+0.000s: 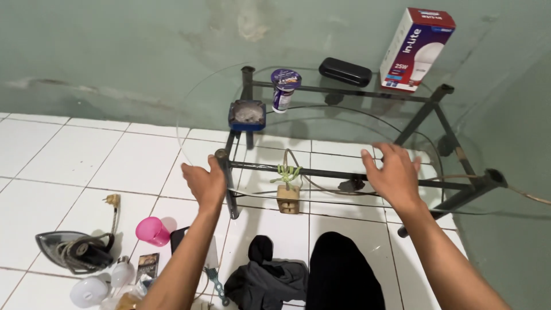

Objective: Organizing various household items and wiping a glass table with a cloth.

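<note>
The left hand (205,182) is closing loosely over the near left edge of the glass top (321,123) of the desk, just beside the corner post of the dark metal frame (344,169); the fingers are curled but I cannot tell how firmly they are gripping. The right hand (395,172) is lying open, fingers spread flat on the glass toward the near right, holding nothing.

The glass top is resting on the frame directly ahead, against the green wall. It is looking rigid, smooth and slippery, probably heavy and easily cracked, with a thin curved rim that could be sharp; the safest hold seems to be opposite edges with both palms, over the frame rails.

On the glass, at the far side, a blue ashtray (247,114), a small lidded cup (284,89), a black case (345,72) and a bulb box (416,49) are standing well apart, and would slide if the top were tilted.

On the floor at near left a clothes iron (74,250), a pink cup (152,231) and bulbs (89,290) are crowding the tiles; a dark cloth (267,278) is lying near the knee. Open tile is remaining at far left.
</note>
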